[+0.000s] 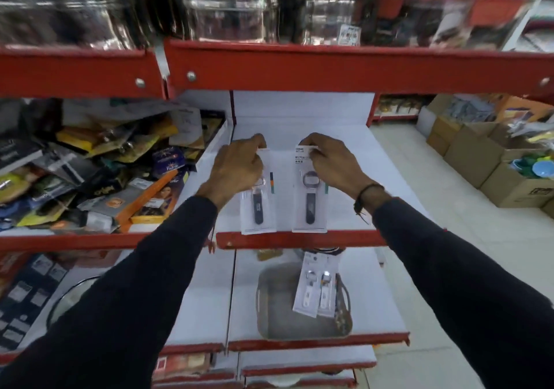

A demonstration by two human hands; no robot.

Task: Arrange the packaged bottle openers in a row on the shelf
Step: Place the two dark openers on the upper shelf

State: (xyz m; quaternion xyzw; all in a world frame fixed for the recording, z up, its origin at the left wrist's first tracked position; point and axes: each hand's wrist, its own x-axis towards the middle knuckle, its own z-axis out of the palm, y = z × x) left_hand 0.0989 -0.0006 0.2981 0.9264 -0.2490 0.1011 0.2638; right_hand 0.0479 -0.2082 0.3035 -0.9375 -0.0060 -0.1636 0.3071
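Two packaged bottle openers with dark handles lie side by side on the white shelf (347, 160), their lower ends at its red front lip. My left hand (239, 166) pinches the top of the left package (258, 208). My right hand (326, 160) pinches the top of the right package (310, 205). On the shelf below, two more packaged openers with white handles (317, 289) lie overlapping in a grey tray (275, 307).
A heap of mixed packaged goods (99, 172) fills the neighbouring shelf section on the left. The red shelf edge above (329, 67) hangs low over my hands. Cardboard boxes (485, 160) stand on the tiled floor at the right.
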